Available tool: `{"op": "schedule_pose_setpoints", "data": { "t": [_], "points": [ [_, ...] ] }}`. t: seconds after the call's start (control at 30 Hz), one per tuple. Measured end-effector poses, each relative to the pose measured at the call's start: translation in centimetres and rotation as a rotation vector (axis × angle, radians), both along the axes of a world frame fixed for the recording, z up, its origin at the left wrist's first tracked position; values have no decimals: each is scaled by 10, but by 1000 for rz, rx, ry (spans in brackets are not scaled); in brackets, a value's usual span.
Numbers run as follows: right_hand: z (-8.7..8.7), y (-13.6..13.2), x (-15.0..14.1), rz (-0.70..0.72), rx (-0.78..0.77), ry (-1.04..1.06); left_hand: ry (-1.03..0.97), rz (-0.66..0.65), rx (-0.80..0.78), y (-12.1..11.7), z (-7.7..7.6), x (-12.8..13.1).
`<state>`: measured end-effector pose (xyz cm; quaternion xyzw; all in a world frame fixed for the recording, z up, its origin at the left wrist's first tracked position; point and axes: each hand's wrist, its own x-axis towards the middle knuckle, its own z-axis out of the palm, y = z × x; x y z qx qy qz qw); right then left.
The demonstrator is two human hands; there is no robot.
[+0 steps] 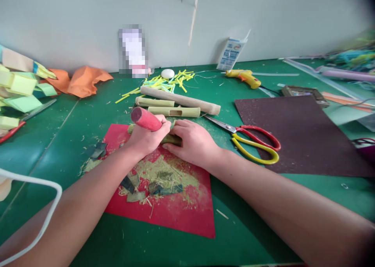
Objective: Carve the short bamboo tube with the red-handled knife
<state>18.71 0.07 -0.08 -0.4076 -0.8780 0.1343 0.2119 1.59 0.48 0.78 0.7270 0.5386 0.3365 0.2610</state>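
Note:
My left hand (151,137) is closed around a thick red tool handle (145,118), whose flat end points up and to the left; the tool's working end is hidden. My right hand (193,141) wraps round a green bamboo tube (172,139), lying on a red sheet (190,216). The left hand is right over this tube, close to the right fingers. Pale shavings (170,167) and dark chips (170,189) are scattered on the sheet below the hands. Just behind lies a bamboo tube with a rectangular opening (190,111), beside another bamboo piece (155,102).
Right of my hands lie scissors (234,132) with red and yellow handles, partly on a dark sheet (310,138). A wooden stick (181,99), yellow straw pieces (183,79) and a yellow glue gun (244,79) lie farther back. Orange paper (84,81) is at the left.

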Motion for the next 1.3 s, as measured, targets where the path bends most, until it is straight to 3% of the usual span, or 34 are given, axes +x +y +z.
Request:
{"op": "schedule_pose_setpoints", "data": {
  "t": [0.57, 0.77, 0.87, 1.07, 1.3],
  "points": [
    [0, -3, -2, 22, -16, 40, 77, 48, -36, 0, 6, 4],
    [-3, -4, -3, 40, -32, 72, -242, -77, -174, -4, 5, -6],
    [-3, -2, -2, 7, -31, 74, -400, -69, -141, -5, 4, -9],
    [-1, -1, -2, -25, -41, 49, -229, 21, -57, -2, 4, -1],
    [-2, -1, -2, -22, -11, 24, -93, -13, 12, -1, 4, -2]
  ]
}}
